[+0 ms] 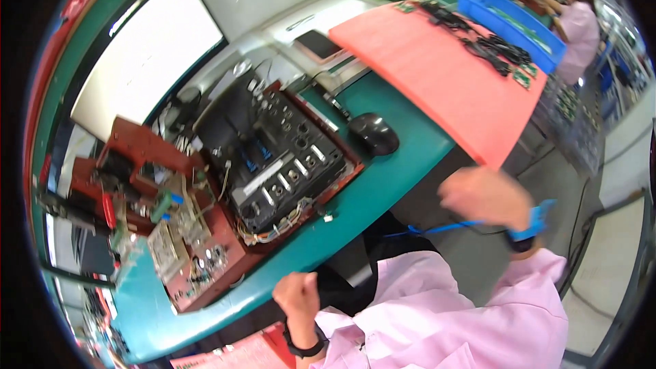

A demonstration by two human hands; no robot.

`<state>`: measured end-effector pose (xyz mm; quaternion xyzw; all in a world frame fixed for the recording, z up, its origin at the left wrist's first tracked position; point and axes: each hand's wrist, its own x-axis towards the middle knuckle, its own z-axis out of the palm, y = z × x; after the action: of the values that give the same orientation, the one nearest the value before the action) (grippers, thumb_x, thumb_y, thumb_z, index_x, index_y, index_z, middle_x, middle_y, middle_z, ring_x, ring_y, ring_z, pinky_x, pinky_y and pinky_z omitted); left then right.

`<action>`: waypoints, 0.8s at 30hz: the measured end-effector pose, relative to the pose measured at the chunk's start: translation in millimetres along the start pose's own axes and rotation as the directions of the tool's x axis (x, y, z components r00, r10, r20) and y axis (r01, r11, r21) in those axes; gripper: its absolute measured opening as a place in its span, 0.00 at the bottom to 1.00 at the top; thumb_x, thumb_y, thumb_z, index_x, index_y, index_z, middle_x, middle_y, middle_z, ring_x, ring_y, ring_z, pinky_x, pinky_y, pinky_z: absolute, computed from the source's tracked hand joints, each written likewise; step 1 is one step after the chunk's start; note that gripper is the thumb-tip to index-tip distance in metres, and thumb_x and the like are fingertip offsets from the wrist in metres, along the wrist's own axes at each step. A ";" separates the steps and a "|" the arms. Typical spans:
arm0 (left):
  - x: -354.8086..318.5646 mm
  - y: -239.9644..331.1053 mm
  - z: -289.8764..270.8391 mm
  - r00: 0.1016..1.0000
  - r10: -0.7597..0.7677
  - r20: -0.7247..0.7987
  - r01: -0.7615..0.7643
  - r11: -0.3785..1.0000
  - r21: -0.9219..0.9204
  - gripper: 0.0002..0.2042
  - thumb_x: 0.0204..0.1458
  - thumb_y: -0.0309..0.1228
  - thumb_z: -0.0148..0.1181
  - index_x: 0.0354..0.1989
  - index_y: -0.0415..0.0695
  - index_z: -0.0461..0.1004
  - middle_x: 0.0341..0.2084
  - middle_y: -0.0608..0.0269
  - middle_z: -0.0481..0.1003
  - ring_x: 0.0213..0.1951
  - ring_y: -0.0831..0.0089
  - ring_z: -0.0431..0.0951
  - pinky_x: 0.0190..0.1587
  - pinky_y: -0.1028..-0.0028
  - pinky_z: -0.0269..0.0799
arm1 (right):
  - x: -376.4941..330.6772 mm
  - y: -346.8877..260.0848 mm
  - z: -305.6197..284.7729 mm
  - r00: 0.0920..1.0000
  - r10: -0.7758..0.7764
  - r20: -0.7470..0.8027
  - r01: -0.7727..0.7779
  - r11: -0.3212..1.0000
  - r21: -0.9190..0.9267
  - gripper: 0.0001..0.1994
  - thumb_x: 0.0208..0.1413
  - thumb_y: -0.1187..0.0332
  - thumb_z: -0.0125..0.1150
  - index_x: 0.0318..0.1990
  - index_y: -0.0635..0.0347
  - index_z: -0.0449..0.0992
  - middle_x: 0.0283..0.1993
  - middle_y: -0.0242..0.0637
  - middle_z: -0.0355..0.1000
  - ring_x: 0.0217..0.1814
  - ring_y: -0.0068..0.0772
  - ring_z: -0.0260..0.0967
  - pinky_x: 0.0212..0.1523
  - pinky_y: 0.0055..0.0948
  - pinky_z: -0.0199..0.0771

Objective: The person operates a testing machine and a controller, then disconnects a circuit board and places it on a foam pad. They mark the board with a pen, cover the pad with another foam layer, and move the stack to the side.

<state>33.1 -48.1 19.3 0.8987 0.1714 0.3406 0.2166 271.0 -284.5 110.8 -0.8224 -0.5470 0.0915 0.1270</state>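
My left hand [298,295] is just off the table's front edge, its fingers curled into a loose fist with nothing visible in it. A black band circles that wrist. Near the lower corner of the pink mat, my right hand [484,198] is smeared by motion, so its fingers are unclear. Its wrist wears a blue strap [538,219] with a blue cord. Ahead of my left hand sits a black control unit [280,164] with knobs and round sockets, set in a dark red test fixture [242,246] with wires along its front. Neither hand touches it.
A black mouse [373,134] rests on the green table [410,157]. Black cables [495,51] and small circuit boards lie on the pink mat [437,82], beside a blue bin [509,24]. A monitor [150,48] stands at the left; another person [579,34] sits at far right.
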 end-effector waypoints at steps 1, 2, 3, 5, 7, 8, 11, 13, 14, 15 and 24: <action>11.9 4.6 9.0 0.995 0.077 0.065 -0.074 0.996 -0.052 0.08 0.43 0.23 0.54 0.14 0.38 0.68 0.10 0.56 0.65 0.13 0.64 0.66 0.17 0.71 0.58 | -27.3 8.4 -26.6 0.949 0.299 -0.095 -0.303 0.952 -0.034 0.07 0.45 0.68 0.51 0.30 0.61 0.70 0.27 0.46 0.67 0.32 0.47 0.66 0.32 0.35 0.67; 20.8 9.7 20.6 0.990 0.125 0.069 -0.119 0.989 -0.086 0.08 0.43 0.23 0.54 0.14 0.38 0.68 0.10 0.56 0.65 0.13 0.64 0.66 0.17 0.71 0.58 | -62.5 41.9 -37.8 0.879 0.379 -0.289 -0.450 0.861 -0.236 0.06 0.42 0.70 0.51 0.26 0.63 0.68 0.25 0.48 0.66 0.31 0.50 0.64 0.31 0.37 0.65; 27.0 12.0 33.4 0.986 0.124 0.114 -0.103 0.978 -0.180 0.09 0.44 0.24 0.54 0.14 0.38 0.67 0.10 0.56 0.64 0.13 0.64 0.64 0.17 0.71 0.56 | -76.6 46.4 -62.4 0.760 0.403 -0.510 -0.525 0.843 -0.116 0.06 0.39 0.71 0.51 0.23 0.65 0.65 0.24 0.49 0.64 0.29 0.52 0.62 0.28 0.39 0.61; 36.3 14.8 46.5 0.976 0.145 0.161 -0.095 0.955 -0.282 0.10 0.44 0.24 0.54 0.14 0.38 0.66 0.09 0.56 0.63 0.12 0.63 0.63 0.16 0.70 0.55 | -94.1 79.4 -89.9 0.599 0.461 -0.655 -0.694 0.707 -0.136 0.06 0.38 0.72 0.50 0.21 0.66 0.63 0.22 0.48 0.62 0.27 0.53 0.60 0.26 0.39 0.58; 39.6 17.5 52.6 0.982 0.114 0.150 -0.070 0.961 -0.268 0.10 0.44 0.25 0.55 0.14 0.38 0.66 0.09 0.56 0.63 0.12 0.62 0.63 0.16 0.71 0.55 | -96.9 128.2 -106.3 0.671 0.418 -0.613 -0.664 0.707 -0.245 0.06 0.38 0.71 0.51 0.20 0.65 0.63 0.20 0.48 0.61 0.25 0.52 0.60 0.26 0.39 0.59; 39.2 19.1 54.0 0.985 0.090 0.144 -0.050 0.964 -0.262 0.10 0.44 0.25 0.56 0.14 0.38 0.66 0.09 0.56 0.63 0.12 0.62 0.63 0.16 0.71 0.55 | -91.5 144.4 -114.7 0.666 0.502 -0.552 -0.709 0.656 -0.260 0.07 0.38 0.71 0.51 0.19 0.66 0.64 0.20 0.48 0.63 0.25 0.50 0.62 0.26 0.39 0.60; 37.5 16.9 54.5 0.986 0.091 0.138 -0.056 0.970 -0.236 0.10 0.44 0.26 0.56 0.14 0.38 0.66 0.09 0.56 0.63 0.12 0.62 0.63 0.16 0.70 0.54 | -52.9 185.6 -131.5 0.485 0.825 -0.291 -0.872 0.481 -0.090 0.08 0.37 0.70 0.53 0.21 0.67 0.69 0.25 0.52 0.68 0.29 0.48 0.68 0.28 0.39 0.65; 39.6 17.2 56.9 0.989 0.094 0.118 -0.064 0.970 -0.235 0.10 0.44 0.26 0.57 0.14 0.39 0.66 0.09 0.56 0.62 0.12 0.61 0.62 0.16 0.70 0.54 | -39.2 255.8 -134.9 0.533 0.785 -0.315 -0.846 0.488 -0.216 0.08 0.37 0.70 0.53 0.24 0.67 0.71 0.28 0.53 0.69 0.33 0.49 0.69 0.32 0.41 0.67; 39.5 16.8 57.8 0.990 0.051 0.131 -0.031 0.987 -0.156 0.11 0.43 0.27 0.58 0.13 0.40 0.65 0.09 0.58 0.63 0.12 0.61 0.63 0.16 0.70 0.55 | -32.6 282.2 -137.1 0.580 0.750 -0.317 -0.809 0.487 -0.329 0.10 0.37 0.70 0.53 0.27 0.67 0.73 0.32 0.53 0.71 0.37 0.50 0.70 0.36 0.42 0.69; 39.2 16.0 58.8 0.990 0.002 0.140 0.006 0.998 -0.060 0.12 0.41 0.27 0.60 0.13 0.42 0.64 0.09 0.59 0.64 0.13 0.61 0.64 0.15 0.69 0.56 | -11.9 289.8 -138.8 0.593 0.741 -0.315 -0.800 0.502 -0.328 0.10 0.37 0.70 0.53 0.27 0.67 0.73 0.32 0.53 0.71 0.37 0.50 0.70 0.36 0.42 0.69; 42.2 35.9 66.7 0.993 -0.107 0.041 0.089 0.945 0.315 0.15 0.46 0.34 0.58 0.12 0.42 0.65 0.10 0.52 0.64 0.12 0.57 0.65 0.15 0.64 0.60 | 62.8 437.3 -125.5 0.520 0.789 -0.327 -0.833 0.554 0.011 0.21 0.45 0.58 0.51 0.39 0.70 0.71 0.43 0.57 0.67 0.46 0.52 0.65 0.46 0.39 0.66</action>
<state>114.6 -77.5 15.3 0.9215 0.2613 0.2718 0.0930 714.7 -401.7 94.3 -0.9926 -0.0792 -0.0237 0.0885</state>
